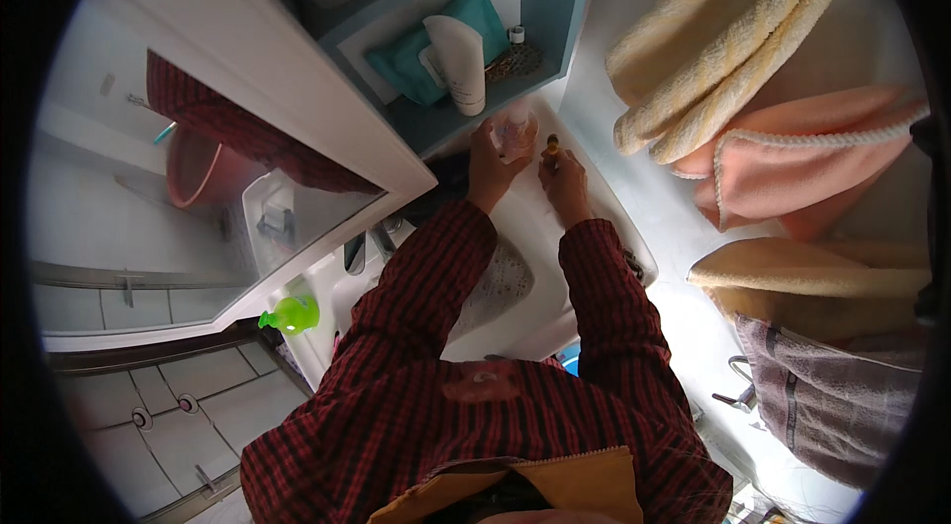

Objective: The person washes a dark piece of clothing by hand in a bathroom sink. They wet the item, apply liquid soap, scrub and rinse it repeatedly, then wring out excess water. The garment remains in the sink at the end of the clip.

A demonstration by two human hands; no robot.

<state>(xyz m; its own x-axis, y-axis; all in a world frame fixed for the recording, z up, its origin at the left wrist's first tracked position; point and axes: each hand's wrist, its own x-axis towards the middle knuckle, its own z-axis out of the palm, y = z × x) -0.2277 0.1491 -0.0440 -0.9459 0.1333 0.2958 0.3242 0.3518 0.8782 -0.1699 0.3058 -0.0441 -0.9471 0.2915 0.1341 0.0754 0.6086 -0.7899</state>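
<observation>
At the far end of the white washbasin (524,334), my left hand (490,175) curls around the near left side of a clear, pinkish container (515,129). It looks like a small pump bottle, but its top is blurred. To the right, my right hand (566,186) grips a small dark item with an amber tip (552,145); most of it is hidden by the fingers. The two hands are a short way apart, both over the basin's back corner ledge.
Left of my arms an open mirrored cabinet door (356,219) juts out. Above the hands, a blue-grey shelf (546,67) holds a white squeeze tube (464,71) and a teal pouch (401,67). A green bottle (299,315) stands at left. Towels (810,167) hang at right.
</observation>
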